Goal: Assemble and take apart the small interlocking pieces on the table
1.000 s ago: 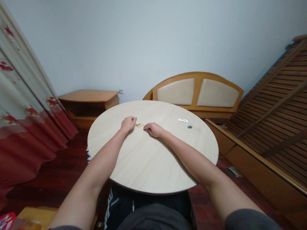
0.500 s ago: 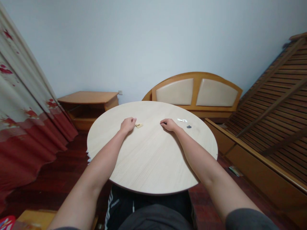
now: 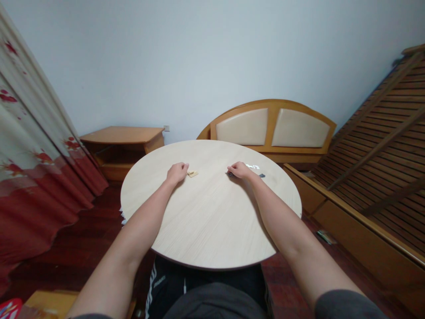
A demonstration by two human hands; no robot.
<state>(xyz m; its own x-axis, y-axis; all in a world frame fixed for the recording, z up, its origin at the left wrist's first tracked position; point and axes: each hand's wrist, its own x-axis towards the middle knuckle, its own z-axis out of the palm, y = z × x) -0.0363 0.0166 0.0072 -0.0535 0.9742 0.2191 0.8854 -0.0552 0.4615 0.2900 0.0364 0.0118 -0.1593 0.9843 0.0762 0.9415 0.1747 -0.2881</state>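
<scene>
My left hand (image 3: pixel 178 171) rests closed on the pale round table (image 3: pixel 206 221), its fingertips curled out of sight, so I cannot make out what they hold, if anything. Just right of it lie small flat beige pieces (image 3: pixel 193 174), close to the thumb side. My right hand (image 3: pixel 238 169) is closed in a pinch, low over the tabletop. Beneath its fingers shows a small dark grey piece (image 3: pixel 229 174), partly covered by the hand. Whether something is between the fingertips is hidden. Past the right wrist lies another dark grey piece (image 3: pixel 262 175), with small white pieces (image 3: pixel 254 167) behind it.
A wooden cabinet (image 3: pixel 122 133) stands at the back left, with a floral curtain (image 3: pixel 43 168) beside it. Behind the table is a headboard with padded panels (image 3: pixel 242 127). Slatted wood (image 3: pixel 381 150) leans at the right above a bed-frame rail (image 3: pixel 348 221).
My right hand has shifted slightly right and its wrist has risen; the dark piece that was at its fingertips now shows below them. My left hand has stayed in place.
</scene>
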